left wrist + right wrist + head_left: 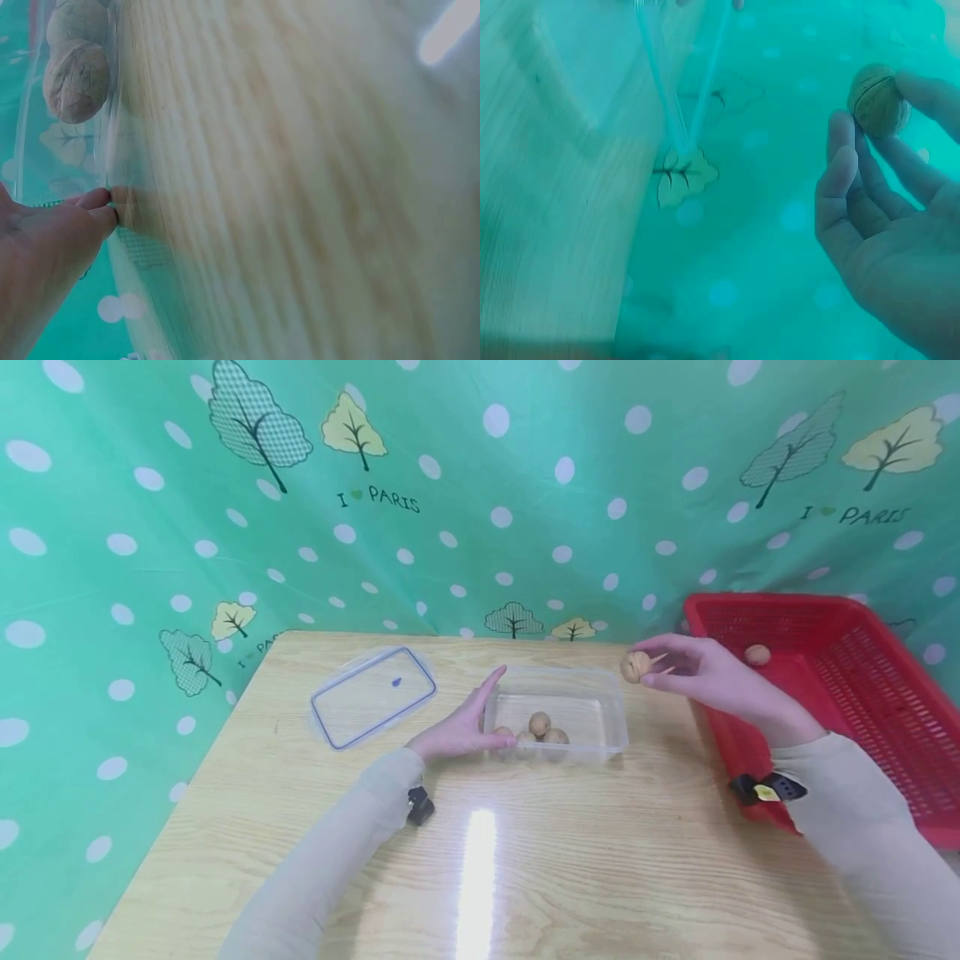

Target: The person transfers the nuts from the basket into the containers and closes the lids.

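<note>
My right hand pinches a walnut between thumb and fingers, just beyond the right end of a clear plastic container. The right wrist view shows the same walnut at the fingertips, its seam visible. At the container's left end, my left hand holds it, thumb along the front and fingers at the side. Several walnuts lie inside, toward the front left. Through the clear wall in the left wrist view, a walnut appears close up.
A clear lid with a blue seal lies on the wooden table, left of the container. At the right stands a red slotted basket with a walnut in it. A green patterned cloth hangs behind the table.
</note>
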A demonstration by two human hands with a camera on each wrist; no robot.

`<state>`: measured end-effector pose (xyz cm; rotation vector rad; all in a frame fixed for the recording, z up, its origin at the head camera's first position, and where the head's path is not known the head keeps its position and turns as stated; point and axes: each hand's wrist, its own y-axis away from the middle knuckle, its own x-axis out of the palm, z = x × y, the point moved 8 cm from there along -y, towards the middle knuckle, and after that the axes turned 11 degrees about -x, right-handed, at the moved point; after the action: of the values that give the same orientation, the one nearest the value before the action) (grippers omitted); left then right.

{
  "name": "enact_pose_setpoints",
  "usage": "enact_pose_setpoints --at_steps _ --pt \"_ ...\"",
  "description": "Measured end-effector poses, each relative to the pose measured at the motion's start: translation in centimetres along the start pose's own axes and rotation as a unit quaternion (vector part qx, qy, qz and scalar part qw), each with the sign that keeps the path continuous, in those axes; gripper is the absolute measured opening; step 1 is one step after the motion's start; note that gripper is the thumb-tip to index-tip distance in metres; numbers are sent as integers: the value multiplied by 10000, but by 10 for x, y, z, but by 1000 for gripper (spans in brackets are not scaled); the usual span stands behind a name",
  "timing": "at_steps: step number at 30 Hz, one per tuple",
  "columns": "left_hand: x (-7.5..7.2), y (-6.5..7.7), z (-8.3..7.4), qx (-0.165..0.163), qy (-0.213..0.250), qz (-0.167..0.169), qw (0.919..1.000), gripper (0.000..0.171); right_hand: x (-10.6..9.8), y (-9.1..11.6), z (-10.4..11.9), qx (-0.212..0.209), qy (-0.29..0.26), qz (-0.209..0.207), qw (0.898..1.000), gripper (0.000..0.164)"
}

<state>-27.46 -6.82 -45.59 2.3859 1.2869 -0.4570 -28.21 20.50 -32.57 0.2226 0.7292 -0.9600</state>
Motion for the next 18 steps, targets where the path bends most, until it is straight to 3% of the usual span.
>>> enact_pose_setpoints --at_steps 8,15,18 --pt "1 -1 -1 57 -25 3 10000 113 23 -13 13 -176 -316 246 9990 46" --pt "0 -3 1 89 -50 -32 9999 113 48 -30 21 -887 -532 398 9938 39" --pt "0 -3 0 115 5 -31 9999 113 61 -35 21 -968 -596 551 9920 38"
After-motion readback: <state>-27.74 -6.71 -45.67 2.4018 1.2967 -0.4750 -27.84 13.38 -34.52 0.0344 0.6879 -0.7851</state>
